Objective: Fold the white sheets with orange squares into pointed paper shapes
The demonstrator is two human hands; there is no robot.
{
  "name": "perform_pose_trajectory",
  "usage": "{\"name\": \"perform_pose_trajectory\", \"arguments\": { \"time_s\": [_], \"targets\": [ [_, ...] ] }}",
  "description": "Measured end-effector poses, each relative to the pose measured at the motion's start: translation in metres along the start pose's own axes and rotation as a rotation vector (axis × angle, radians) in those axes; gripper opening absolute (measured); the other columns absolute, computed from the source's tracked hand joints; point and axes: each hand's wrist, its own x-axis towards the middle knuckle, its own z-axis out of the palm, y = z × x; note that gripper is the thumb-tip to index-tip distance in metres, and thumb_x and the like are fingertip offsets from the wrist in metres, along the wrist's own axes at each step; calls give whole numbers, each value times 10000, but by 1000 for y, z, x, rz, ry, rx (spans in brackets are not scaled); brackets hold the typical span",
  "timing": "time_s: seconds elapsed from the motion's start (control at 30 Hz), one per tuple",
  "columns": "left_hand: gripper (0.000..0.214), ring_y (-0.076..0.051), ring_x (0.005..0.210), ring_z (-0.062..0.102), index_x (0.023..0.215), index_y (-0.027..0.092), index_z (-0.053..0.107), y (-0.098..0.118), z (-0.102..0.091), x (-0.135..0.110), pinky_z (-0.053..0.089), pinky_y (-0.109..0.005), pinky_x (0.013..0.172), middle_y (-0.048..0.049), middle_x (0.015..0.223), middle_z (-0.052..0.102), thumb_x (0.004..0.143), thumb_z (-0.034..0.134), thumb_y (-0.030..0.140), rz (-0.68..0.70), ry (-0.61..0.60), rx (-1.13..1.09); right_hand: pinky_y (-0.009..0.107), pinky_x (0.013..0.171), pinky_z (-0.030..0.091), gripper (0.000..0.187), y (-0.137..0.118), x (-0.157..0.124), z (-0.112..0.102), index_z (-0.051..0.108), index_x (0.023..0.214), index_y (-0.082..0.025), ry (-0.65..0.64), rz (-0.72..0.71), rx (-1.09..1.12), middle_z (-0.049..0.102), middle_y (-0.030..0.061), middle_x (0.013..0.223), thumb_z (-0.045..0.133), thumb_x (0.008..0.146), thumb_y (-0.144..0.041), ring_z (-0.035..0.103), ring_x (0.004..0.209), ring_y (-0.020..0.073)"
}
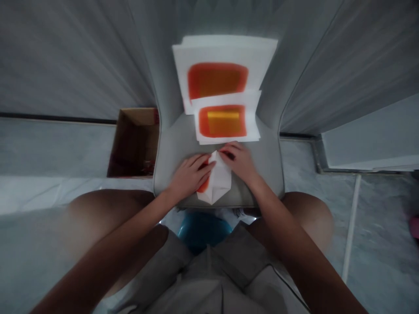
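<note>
Head view, sole entry.

Item: one folded piece of white paper with an orange-red printed patch [220, 176], peaked at top and bottom; lying near the front edge of a smooth grey upholstered chair seat [270, 168], between the two hands.

Item: left hand [192, 175]. Fingers close together, laid over the paper's left side and partly hiding the orange-red patch; whether the paper is also gripped from beneath cannot be told.

Item: right hand [238, 159]. Thumb and fingertips drawn narrow, apparently pinching the upper right edge; a small dark gap shows behind the pinch.

Item: smaller stack of white sheets, each visible face bearing an orange-red rounded rectangle with a gold panel [226, 121]; just beyond the hands, overlapping the lower part of the next lot.

Item: larger stack of white sheets with a darker orange-red rectangle [218, 80]; at the rear, before the backrest.

Item: open brown cardboard box [139, 117], on the floor, left of the chair.

Item: glossy blue object [203, 231], below the seat's front edge; kind unclear.

Condition risks, as judged: uneven finger pressure could skew or crease the folds; a slack left hand could let the paper slide on the smooth seat; a forward nudge from the right knuckles could disturb the smaller stack.
</note>
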Motion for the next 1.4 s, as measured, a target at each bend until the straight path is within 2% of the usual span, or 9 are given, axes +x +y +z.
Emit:
{"name": "perform_pose_trajectory", "arguments": {
  "time_s": [0.1, 0.23, 0.6, 0.83, 0.97, 1.2, 1.4],
  "targets": [
    [421, -319, 1410, 520, 1484, 265, 612, 0, 0, 0, 504, -504, 1091, -127, 1555, 558, 1094, 461, 311, -3, -4, 1, 403, 895, 578, 257, 3, -5, 1, 808, 1032, -229, -22, -86, -63, 702, 100, 1086, 566, 1036, -314, 667, 973, 233],
    [414, -312, 1412, 526, 1472, 275, 623, 0, 0, 0, 491, -508, 1124, -121, 1553, 561, 1085, 477, 293, -15, 8, -32, 427, 900, 582, 318, 6, -10, 5, 806, 1154, -227, -74, -134, -167, 674, 129, 1144, 516, 1064, -322, 645, 979, 242],
    [406, -316, 1395, 535, 1454, 265, 640, 2, -1, 0, 509, -504, 1095, -130, 1532, 576, 1088, 467, 300, -25, 13, -11, 442, 949, 565, 341, 5, -10, 8, 798, 1195, -233, -90, -134, -233, 668, 133, 1155, 494, 1075, -331, 630, 1025, 260],
    [415, -316, 1404, 534, 1468, 293, 630, 2, -1, 0, 492, -519, 1127, -123, 1529, 578, 1079, 486, 303, -47, 6, -48, 469, 969, 521, 357, 2, -9, 7, 736, 1326, -245, -116, -154, -286, 680, 130, 1165, 500, 1070, -322, 612, 1065, 280],
    [430, -316, 1424, 521, 1493, 286, 607, 2, -1, 1, 496, -517, 1123, -120, 1541, 574, 1088, 467, 314, -43, 3, -52, 473, 932, 486, 363, -3, -8, 5, 733, 1334, -247, -164, -175, -344, 665, 143, 1164, 489, 1077, -326, 582, 1029, 287],
    [435, -292, 1471, 500, 1506, 271, 597, 1, -1, -1, 487, -494, 1155, -74, 1580, 565, 1104, 436, 319, -22, -10, -46, 446, 913, 463, 345, -3, -6, 6, 742, 1307, -243, -169, -176, -370, 660, 132, 1133, 493, 1081, -318, 570, 1012, 272],
    [449, -234, 1490, 506, 1514, 191, 582, 2, 1, -4, 459, -452, 1225, -63, 1566, 582, 1123, 392, 306, -15, 42, -100, 435, 864, 464, 342, -1, -6, 8, 754, 1284, -237, -147, -197, -397, 667, 129, 1109, 488, 1085, -319, 577, 999, 273]
  ]
}}
